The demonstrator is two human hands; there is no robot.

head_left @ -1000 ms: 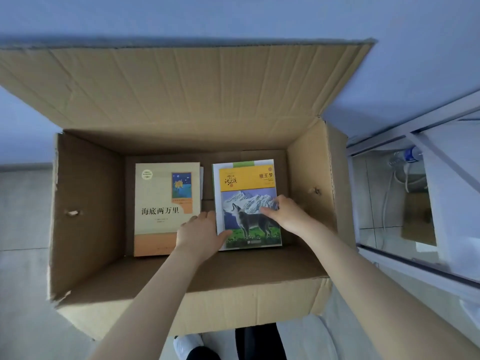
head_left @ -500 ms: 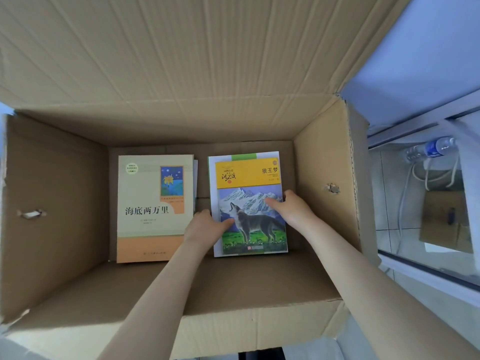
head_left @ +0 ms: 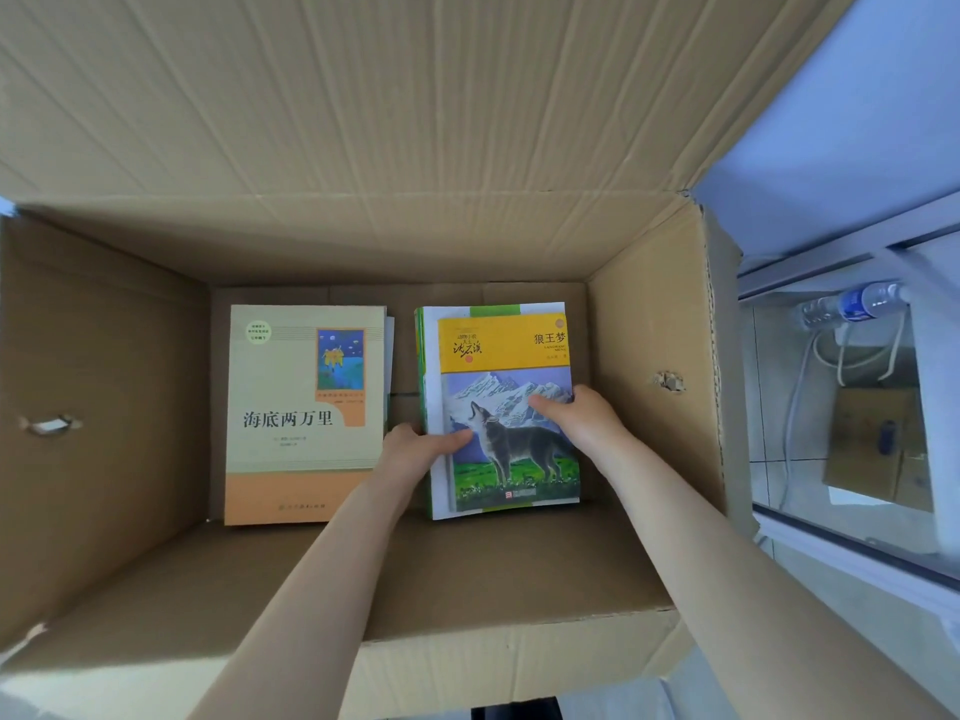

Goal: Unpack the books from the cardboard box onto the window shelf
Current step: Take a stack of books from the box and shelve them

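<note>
Head view looks straight down into the open cardboard box (head_left: 649, 356), where we hold the wolf-cover book (head_left: 511, 459) by both side edges. Our left hand (head_left: 415, 454) pinches its left edge, with the thumb flat on the cover and the other fingers curled out of sight beneath. Our right hand (head_left: 584, 418) grips the right edge the same way, thumb on the painted snowy peaks, fingers hidden past the edge. That book sits in the right half of the box floor, on top of a stack whose larger white-and-green cover shows round it. We cannot tell whether it rests on the stack or is clear of it. In the left half of the box a beige book (head_left: 301, 407) with an orange band lies flat, cover up, with more pages under it, apart from the wolf-cover book. Outside the box, past its right wall, a water bottle (head_left: 852, 304) lies above white cables (head_left: 844, 356) and a small brown carton (head_left: 878, 444).
</note>
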